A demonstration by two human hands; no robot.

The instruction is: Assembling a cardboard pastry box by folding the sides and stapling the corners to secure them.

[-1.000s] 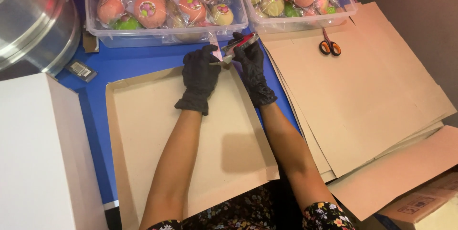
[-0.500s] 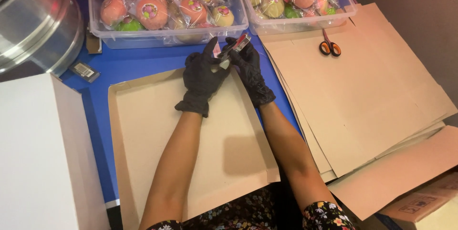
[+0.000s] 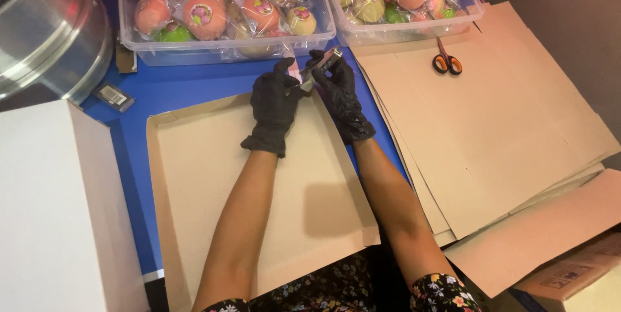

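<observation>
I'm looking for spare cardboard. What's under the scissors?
The scissors lie on a stack of flat cardboard sheets, several edges showing at its left side. What is beneath the stack cannot be seen; the sheets cover it.

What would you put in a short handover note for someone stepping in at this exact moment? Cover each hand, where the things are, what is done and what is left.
Left hand: black glove, gripping one end of a small dark tool.
Right hand: black glove, holding the tool's other end; both are at the far edge of the shallow cardboard tray.
Nearby: two clear bins of wrapped fruit behind, orange-handled scissors on the stack of flat cardboard sheets to the right.
Done: one tray has its rims folded up.
Left: the flat sheets are unfolded; the tray holds no fruit.
</observation>
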